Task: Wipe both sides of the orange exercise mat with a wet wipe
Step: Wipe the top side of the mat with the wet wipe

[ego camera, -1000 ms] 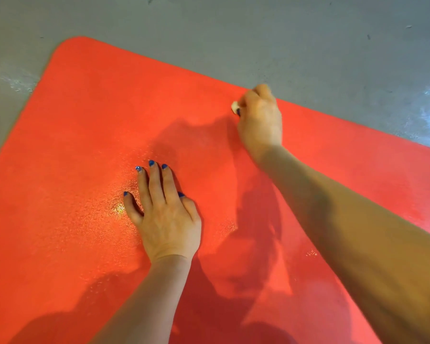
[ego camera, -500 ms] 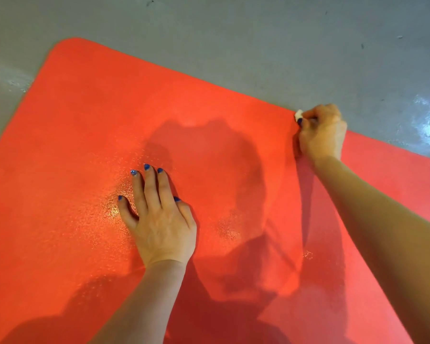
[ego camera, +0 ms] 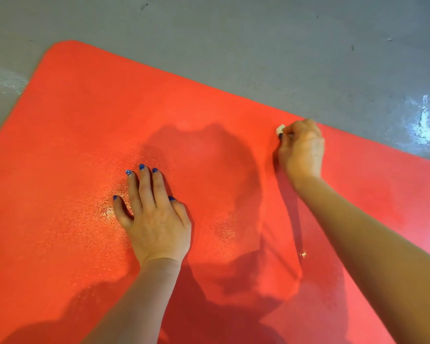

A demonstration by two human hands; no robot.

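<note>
The orange exercise mat point(ego camera: 80, 125) lies flat on the floor and fills most of the view, with damp glistening patches near its middle. My left hand point(ego camera: 154, 219) presses palm down on the mat, fingers spread. My right hand point(ego camera: 302, 147) is at the mat's far edge, fingers curled around a small balled-up white wet wipe point(ego camera: 280, 129); only a corner of the wipe shows by the fingertips.
Grey concrete floor point(ego camera: 233, 40) surrounds the mat at the back and left. A shiny wet-looking patch point(ego camera: 425, 120) on the floor lies at the far right. My shadow falls across the mat's middle.
My right hand with the wipe slid to the right along the mat's far edge, then came back slightly left. My left hand stayed planted on the mat.
</note>
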